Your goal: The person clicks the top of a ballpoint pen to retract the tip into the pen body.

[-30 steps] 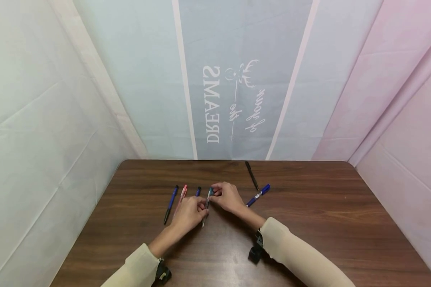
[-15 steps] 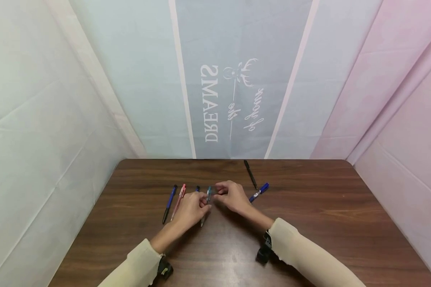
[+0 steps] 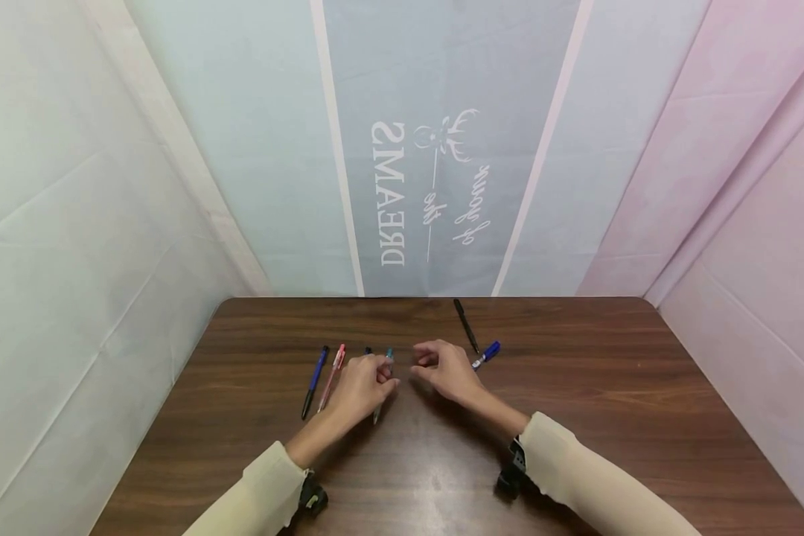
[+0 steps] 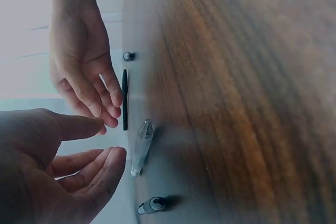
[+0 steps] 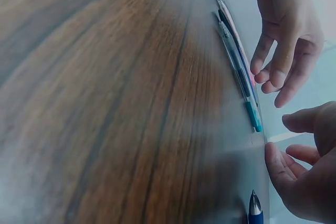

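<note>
My left hand (image 3: 362, 387) hovers over a clear pen with a teal end (image 3: 389, 353), its fingers loosely bent. In the left wrist view a gap shows between its thumb and fingers, above the clear pen (image 4: 142, 150) lying on the table. My right hand (image 3: 450, 372) is to the right of that pen, apart from it, fingers relaxed and holding nothing. A blue-capped pen (image 3: 489, 352) lies partly hidden behind the right hand. Left of the clear pen, a dark-ended pen (image 3: 368, 350) is mostly covered by the left hand.
At the left lie a pink pen (image 3: 339, 357) and a blue pen with black ends (image 3: 316, 380), roughly parallel. Farther back on the brown wooden table (image 3: 576, 387) is a black pen (image 3: 465, 325). A printed curtain (image 3: 435, 223) stands behind the table's far edge.
My right hand has let go of the clear pen's teal end and drawn off to the right. My left hand has loosened from the pen and stays above it.
</note>
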Action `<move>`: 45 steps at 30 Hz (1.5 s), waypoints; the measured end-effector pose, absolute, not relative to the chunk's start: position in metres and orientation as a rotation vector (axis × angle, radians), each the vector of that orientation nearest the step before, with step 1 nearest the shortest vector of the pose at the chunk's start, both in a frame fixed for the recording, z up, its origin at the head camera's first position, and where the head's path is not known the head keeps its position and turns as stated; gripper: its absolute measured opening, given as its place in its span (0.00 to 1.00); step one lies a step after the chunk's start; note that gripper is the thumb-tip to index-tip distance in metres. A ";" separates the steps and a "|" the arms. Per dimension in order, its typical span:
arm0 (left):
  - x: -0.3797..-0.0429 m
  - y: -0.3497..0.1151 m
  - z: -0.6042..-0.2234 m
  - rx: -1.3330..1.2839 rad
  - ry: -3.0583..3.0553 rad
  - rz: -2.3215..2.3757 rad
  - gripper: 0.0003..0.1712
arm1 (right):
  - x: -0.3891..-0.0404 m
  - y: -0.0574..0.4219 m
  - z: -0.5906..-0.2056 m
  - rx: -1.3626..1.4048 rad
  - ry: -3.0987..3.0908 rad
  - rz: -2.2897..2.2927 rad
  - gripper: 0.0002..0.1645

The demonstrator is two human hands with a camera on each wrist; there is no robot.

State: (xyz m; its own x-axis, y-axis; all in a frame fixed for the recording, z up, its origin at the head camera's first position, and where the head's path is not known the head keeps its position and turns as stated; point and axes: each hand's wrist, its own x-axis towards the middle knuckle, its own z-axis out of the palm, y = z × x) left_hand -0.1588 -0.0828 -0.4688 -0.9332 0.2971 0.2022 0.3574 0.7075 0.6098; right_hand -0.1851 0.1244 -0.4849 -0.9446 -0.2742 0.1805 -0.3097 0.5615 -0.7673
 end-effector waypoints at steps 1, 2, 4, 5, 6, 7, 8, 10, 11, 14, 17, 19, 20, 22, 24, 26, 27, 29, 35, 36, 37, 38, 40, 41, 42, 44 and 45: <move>-0.159 -0.082 -0.469 -0.544 -2.820 -1.028 0.17 | -0.184 0.126 -0.484 0.517 -2.743 1.352 0.23; -0.159 -0.081 -0.468 -0.549 -2.822 -1.021 0.17 | -0.183 0.128 -0.484 0.520 -2.743 1.343 0.23; -0.160 -0.080 -0.468 -0.557 -2.824 -1.011 0.18 | -0.181 0.131 -0.482 0.518 -2.743 1.339 0.23; -0.160 -0.080 -0.468 -0.559 -2.826 -1.010 0.18 | -0.180 0.133 -0.481 0.515 -2.748 1.338 0.23; -0.161 -0.079 -0.468 -0.563 -2.828 -1.005 0.18 | -0.179 0.135 -0.480 0.512 -2.749 1.342 0.23; -0.161 -0.079 -0.468 -0.563 -2.831 -1.002 0.18 | -0.178 0.136 -0.479 0.508 -2.752 1.343 0.23; -0.162 -0.078 -0.468 -0.564 -2.833 -1.002 0.18 | -0.178 0.138 -0.478 0.508 -2.750 1.342 0.23; -0.163 -0.077 -0.468 -0.565 -2.839 -0.992 0.17 | -0.178 0.142 -0.477 0.510 -2.753 1.349 0.24; -0.163 -0.076 -0.468 -0.566 -2.841 -0.987 0.18 | -0.179 0.143 -0.477 0.516 -2.750 1.348 0.24; -0.165 -0.074 -0.467 -0.574 -2.845 -0.981 0.18 | -0.179 0.149 -0.477 0.543 -2.745 1.339 0.24; -0.166 -0.071 -0.466 -0.579 -2.838 -0.983 0.18 | -0.178 0.155 -0.479 0.568 -2.745 1.327 0.24; -0.167 -0.068 -0.465 -0.584 -2.831 -0.999 0.18 | -0.176 0.159 -0.479 0.581 -2.741 1.325 0.24; -0.167 -0.067 -0.465 -0.589 -2.827 -1.010 0.18 | -0.176 0.161 -0.480 0.587 -2.740 1.326 0.24; -0.168 -0.064 -0.466 -0.600 -2.824 -1.028 0.19 | -0.174 0.166 -0.481 0.592 -2.737 1.318 0.24; -0.168 -0.062 -0.467 -0.614 -2.822 -1.038 0.19 | -0.172 0.170 -0.481 0.601 -2.731 1.318 0.25; -0.169 -0.059 -0.467 -0.623 -2.819 -1.041 0.19 | -0.170 0.175 -0.481 0.613 -2.730 1.309 0.25; -0.169 -0.058 -0.468 -0.627 -2.819 -1.040 0.19 | -0.169 0.177 -0.481 0.621 -2.729 1.298 0.25; -0.169 -0.055 -0.468 -0.642 -2.812 -1.049 0.19 | -0.168 0.181 -0.481 0.638 -2.731 1.270 0.25; -0.172 -0.047 -0.466 -0.685 -2.806 -1.057 0.20 | -0.167 0.192 -0.482 0.647 -2.747 1.233 0.25; -0.172 -0.045 -0.466 -0.689 -2.807 -1.051 0.19 | -0.167 0.193 -0.483 0.652 -2.748 1.229 0.25; -0.173 -0.044 -0.466 -0.691 -2.808 -1.045 0.19 | -0.166 0.195 -0.483 0.655 -2.750 1.221 0.25; -0.173 -0.042 -0.466 -0.694 -2.808 -1.042 0.19 | -0.166 0.197 -0.483 0.661 -2.752 1.211 0.25; -0.174 -0.039 -0.466 -0.699 -2.813 -1.040 0.19 | -0.164 0.201 -0.484 0.670 -2.750 1.201 0.24; -0.174 -0.038 -0.466 -0.704 -2.815 -1.038 0.19 | -0.163 0.203 -0.485 0.672 -2.747 1.199 0.24; -0.175 -0.037 -0.466 -0.708 -2.819 -1.039 0.19 | -0.162 0.205 -0.485 0.677 -2.743 1.196 0.24; -0.175 -0.035 -0.466 -0.718 -2.821 -1.042 0.18 | -0.160 0.210 -0.486 0.681 -2.734 1.192 0.24; -0.175 -0.034 -0.467 -0.723 -2.819 -1.046 0.18 | -0.159 0.212 -0.486 0.682 -2.729 1.189 0.24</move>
State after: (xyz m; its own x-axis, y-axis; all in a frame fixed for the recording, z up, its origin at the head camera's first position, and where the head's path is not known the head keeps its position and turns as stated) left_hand -0.1751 -0.0337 -0.4666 -0.8896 0.4093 0.2030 0.4426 0.6622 0.6047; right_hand -0.1595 0.2120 -0.4860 -0.8967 -0.3640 0.2520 -0.4324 0.5979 -0.6749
